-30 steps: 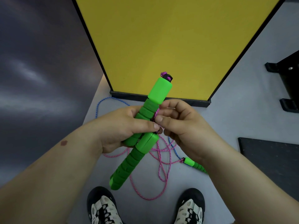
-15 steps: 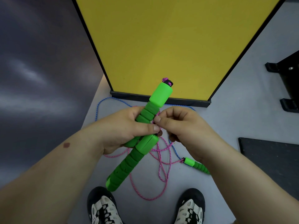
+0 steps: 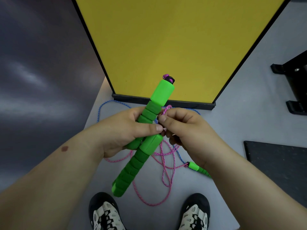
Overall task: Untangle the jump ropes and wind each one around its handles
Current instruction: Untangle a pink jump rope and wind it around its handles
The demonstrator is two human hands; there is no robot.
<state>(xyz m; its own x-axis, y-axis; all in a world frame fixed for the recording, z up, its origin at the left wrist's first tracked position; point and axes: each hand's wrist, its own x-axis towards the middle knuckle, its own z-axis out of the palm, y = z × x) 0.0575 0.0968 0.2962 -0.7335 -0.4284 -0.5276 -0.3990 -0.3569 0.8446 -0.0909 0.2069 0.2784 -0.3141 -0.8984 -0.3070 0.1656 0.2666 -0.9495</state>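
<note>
My left hand (image 3: 126,130) grips two green handles of the pink jump rope together: one handle (image 3: 161,95) points up and away, the other handle (image 3: 131,168) points down toward my feet. Right beside them my right hand (image 3: 186,130) pinches a loop of the pink rope (image 3: 167,109). The rest of the pink rope (image 3: 163,165) hangs in loose loops to the floor. A blue rope (image 3: 101,110) lies on the floor behind my hands, and its green handle (image 3: 196,168) shows under my right wrist.
A yellow panel (image 3: 166,39) with a black base stands upright just ahead. My two shoes (image 3: 106,213) are at the bottom edge. A dark mat (image 3: 279,163) lies to the right and black brackets (image 3: 295,90) sit at the far right. The floor is grey.
My right hand has drawn a loop of pink rope up beside the upper handle. The handle pair stayed in my left hand at much the same slant.
</note>
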